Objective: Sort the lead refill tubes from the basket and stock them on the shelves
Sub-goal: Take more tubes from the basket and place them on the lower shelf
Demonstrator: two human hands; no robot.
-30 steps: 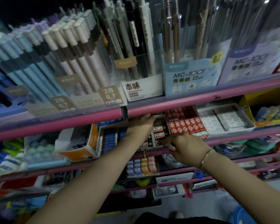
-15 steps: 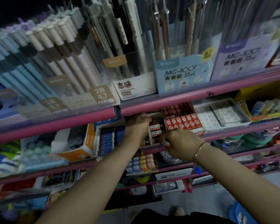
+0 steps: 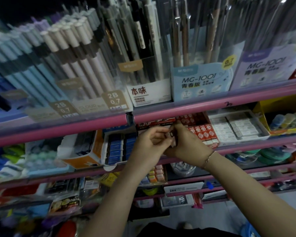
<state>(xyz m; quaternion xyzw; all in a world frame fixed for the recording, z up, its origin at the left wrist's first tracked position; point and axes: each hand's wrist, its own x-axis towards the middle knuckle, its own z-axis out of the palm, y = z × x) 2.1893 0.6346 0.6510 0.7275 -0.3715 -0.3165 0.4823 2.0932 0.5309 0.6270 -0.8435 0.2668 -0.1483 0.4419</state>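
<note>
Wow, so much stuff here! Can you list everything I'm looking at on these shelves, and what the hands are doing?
Pens and pencils: many, blue, beige, grey, top shelf.
MG-1001 box: one, light blue, top shelf, right of centre.
Blue packs: many, white tray, second shelf.
Red packs: many, second shelf, right of the hands.
White packs: many, tray further right.
Yellow box: one, far right.
Small pale items: few, held between both hands, too blurred to identify.
Left hand: pinching them.
Right hand: gripping them; bracelet on the wrist.

Pens [image 3: 85, 53] on shelf [image 3: 212, 110] above boxes [image 3: 202, 130]
</note>
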